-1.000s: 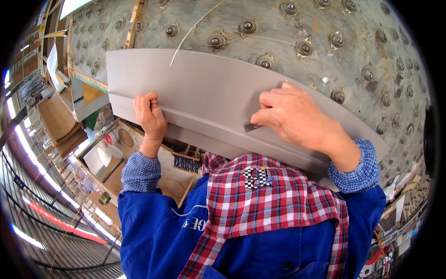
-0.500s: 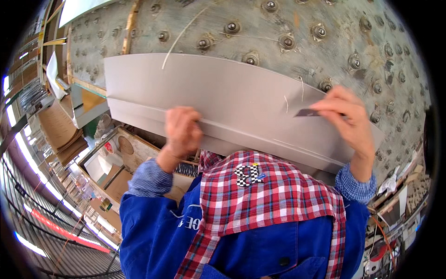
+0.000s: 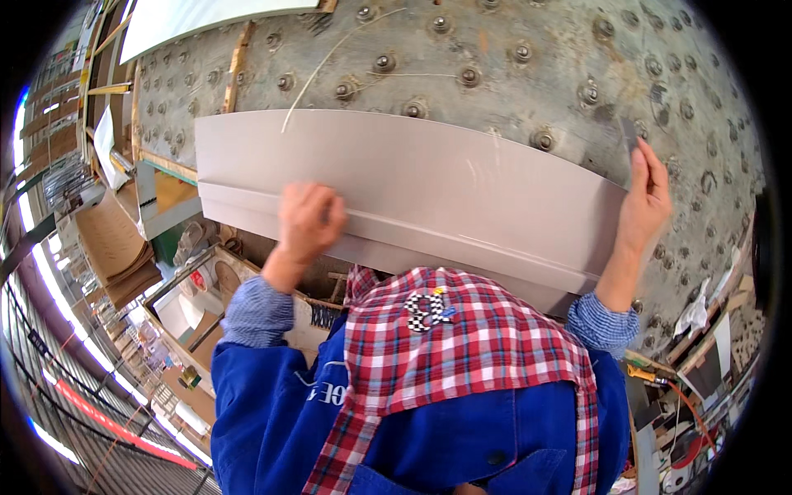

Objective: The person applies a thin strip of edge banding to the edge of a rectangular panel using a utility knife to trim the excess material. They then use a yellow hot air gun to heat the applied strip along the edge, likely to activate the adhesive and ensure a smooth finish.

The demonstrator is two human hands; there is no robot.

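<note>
A long pale grey panel point(image 3: 396, 165) with a curved far edge and a raised ridge lies in front of me. Over its left part, by the ridge, my left hand point(image 3: 309, 221) has its fingers curled in; whatever may be inside them is hidden. Past the panel's right end my right hand point(image 3: 646, 205) pinches a thin, dark, flat blade point(image 3: 630, 134), which points up and away from the panel. Faint light marks or thin strips show on the panel's middle. A long pale thread-like strip point(image 3: 318, 73) reaches from the tabletop onto its far edge.
The worn grey tabletop point(image 3: 462, 49) carries rows of metal ball rollers. A white sheet point(image 3: 206, 23) lies at the far left. An open wooden box point(image 3: 153, 307) and stacked brown cardboard point(image 3: 111, 235) stand left. A yellow-handled tool point(image 3: 646, 375) and clutter lie right.
My right hand has swung the blade from above the panel out past its right end, tipping it upward. My left hand stays curled near the ridge. The head view has shifted slightly.
</note>
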